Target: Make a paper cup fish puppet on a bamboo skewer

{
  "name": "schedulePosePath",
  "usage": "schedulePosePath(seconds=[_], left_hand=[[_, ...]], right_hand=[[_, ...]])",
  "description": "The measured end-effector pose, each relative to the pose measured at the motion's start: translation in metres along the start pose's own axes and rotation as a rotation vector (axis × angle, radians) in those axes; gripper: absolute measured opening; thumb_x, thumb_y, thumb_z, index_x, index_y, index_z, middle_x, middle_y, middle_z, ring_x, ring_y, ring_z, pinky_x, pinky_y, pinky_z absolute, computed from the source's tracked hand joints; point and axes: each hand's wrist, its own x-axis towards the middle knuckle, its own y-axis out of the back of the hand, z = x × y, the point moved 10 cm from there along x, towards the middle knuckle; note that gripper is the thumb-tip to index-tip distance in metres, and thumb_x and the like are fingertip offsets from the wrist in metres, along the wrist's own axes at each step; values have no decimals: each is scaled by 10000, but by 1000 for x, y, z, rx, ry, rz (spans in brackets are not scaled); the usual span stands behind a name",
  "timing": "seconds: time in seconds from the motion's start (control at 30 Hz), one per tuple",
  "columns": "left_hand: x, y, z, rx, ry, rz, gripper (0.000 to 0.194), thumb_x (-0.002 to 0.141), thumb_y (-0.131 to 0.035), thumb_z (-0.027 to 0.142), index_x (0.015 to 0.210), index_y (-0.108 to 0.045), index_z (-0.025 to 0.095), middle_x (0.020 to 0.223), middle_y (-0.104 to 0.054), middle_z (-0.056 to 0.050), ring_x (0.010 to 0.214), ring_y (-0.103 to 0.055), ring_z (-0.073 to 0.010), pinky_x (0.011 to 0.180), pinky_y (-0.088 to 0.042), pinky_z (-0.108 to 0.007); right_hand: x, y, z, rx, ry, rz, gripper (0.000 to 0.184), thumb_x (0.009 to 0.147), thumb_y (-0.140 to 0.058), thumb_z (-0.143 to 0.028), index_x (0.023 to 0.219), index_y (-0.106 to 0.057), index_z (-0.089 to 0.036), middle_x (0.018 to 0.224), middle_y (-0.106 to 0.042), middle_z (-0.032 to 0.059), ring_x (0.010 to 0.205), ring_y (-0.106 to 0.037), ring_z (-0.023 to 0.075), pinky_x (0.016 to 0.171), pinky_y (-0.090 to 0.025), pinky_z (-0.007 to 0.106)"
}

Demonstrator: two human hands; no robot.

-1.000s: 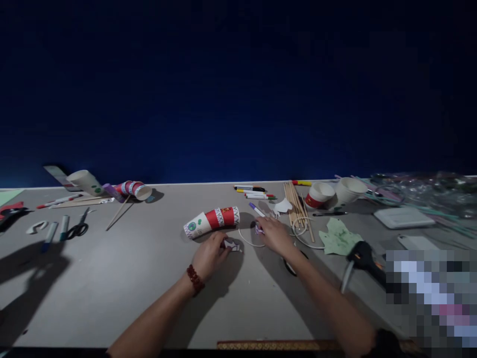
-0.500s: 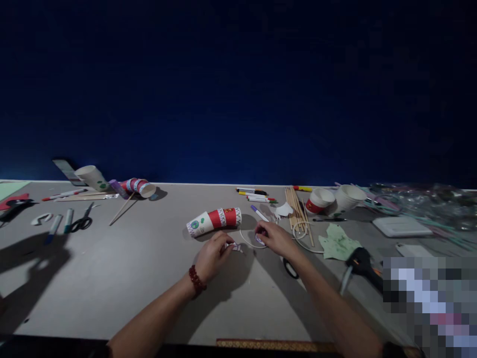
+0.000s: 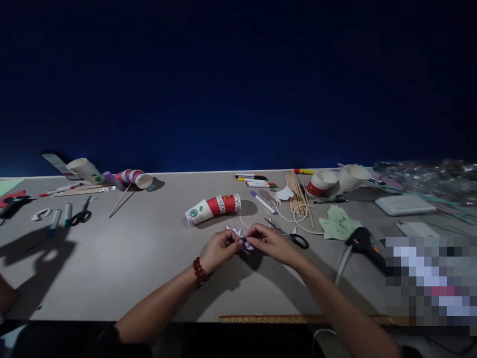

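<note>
Both my hands meet above the grey table, pinching small white paper cut-outs with purple markings between them. My left hand, with a red bead bracelet at its wrist, grips the pieces from the left. My right hand holds them from the right. Just beyond lies a row of joined paper cups, red, white and patterned, on its side. Black-handled scissors rest right of my right hand.
Markers, wooden skewers, white cord loops, two paper cups, a green paper shape and a black glue gun lie to the right. More cups, pens and scissors lie far left.
My right hand has drawn back from the cord with a small paper piece and joined my left hand. The scissors formerly under my right arm now show.
</note>
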Motion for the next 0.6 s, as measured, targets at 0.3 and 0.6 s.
schedulePosePath(seconds=[0.3, 0.6], left_hand=[[0, -7, -5, 9, 80, -13, 349, 793, -647, 506, 782, -574, 165, 660, -646, 13, 385, -389, -41, 366, -277, -167], [4, -6, -10, 47, 73, -21, 281, 799, -664, 442, 812, -591, 170, 664, -643, 25, 390, -427, -47, 376, -326, -166]], right_hand=[[-9, -3, 29, -68, -61, 15, 175, 869, -639, -330, 782, -682, -183, 680, -638, -23, 622, -524, 130, 578, -373, 227], [-7, -8, 42, 36, -71, -57, 212, 894, -564, -314, 842, -718, -178, 764, -698, 13, 700, -591, 164, 622, -419, 242]])
